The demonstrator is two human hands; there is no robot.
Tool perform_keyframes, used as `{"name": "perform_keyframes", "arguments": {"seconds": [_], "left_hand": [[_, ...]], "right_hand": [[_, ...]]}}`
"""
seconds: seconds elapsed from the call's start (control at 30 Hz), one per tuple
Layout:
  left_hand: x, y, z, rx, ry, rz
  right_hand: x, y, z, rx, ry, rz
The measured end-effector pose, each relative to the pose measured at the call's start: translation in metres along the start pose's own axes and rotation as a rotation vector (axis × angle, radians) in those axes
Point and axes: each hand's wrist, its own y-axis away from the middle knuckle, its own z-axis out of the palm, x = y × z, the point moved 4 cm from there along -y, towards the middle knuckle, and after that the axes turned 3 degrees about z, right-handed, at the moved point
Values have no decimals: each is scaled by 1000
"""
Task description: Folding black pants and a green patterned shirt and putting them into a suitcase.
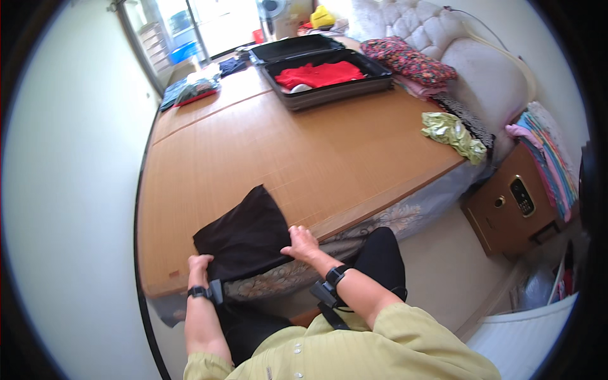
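A black cloth [244, 235], probably a folded garment, lies partly on the wooden bed board [228, 137] and reaches over its near edge. My left hand [199, 266] grips the cloth's left side, thumb on top and fingers hidden beneath. At the right side, my right hand [301, 244] holds its edge between thumb and fingers. Farther back on the board stands an open suitcase [332, 92] with red clothing [320, 73] inside and a small white item [300, 89] at its near left corner.
Plastic-wrapped clothes [197, 85] lie at the far left, near a dark cloth [232, 65]. A crumpled yellow-green cloth [451, 133] and a floral bundle [408, 59] rest by the padded headboard [489, 71]. A brown safe [515, 199] bearing folded textiles [546, 152] stands on the right.
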Motion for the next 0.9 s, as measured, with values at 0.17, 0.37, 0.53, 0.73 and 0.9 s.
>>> {"name": "perform_keyframes", "arguments": {"seconds": [0.17, 0.37, 0.53, 0.73, 0.9], "left_hand": [[-36, -28, -19, 214, -233, 272], [-18, -11, -17, 123, -242, 393], [-7, 9, -27, -198, 359, -4], [48, 43, -15, -352, 840, -355], [209, 108, 47, -568, 794, -262]], "right_hand": [[-16, 1, 8, -21, -30, -87], [-10, -8, 4, -115, -95, -65], [-7, -15, -4, -211, -189, -62], [-2, -20, -4, -295, -304, 44], [10, -16, -9, -381, -637, 155]]}}
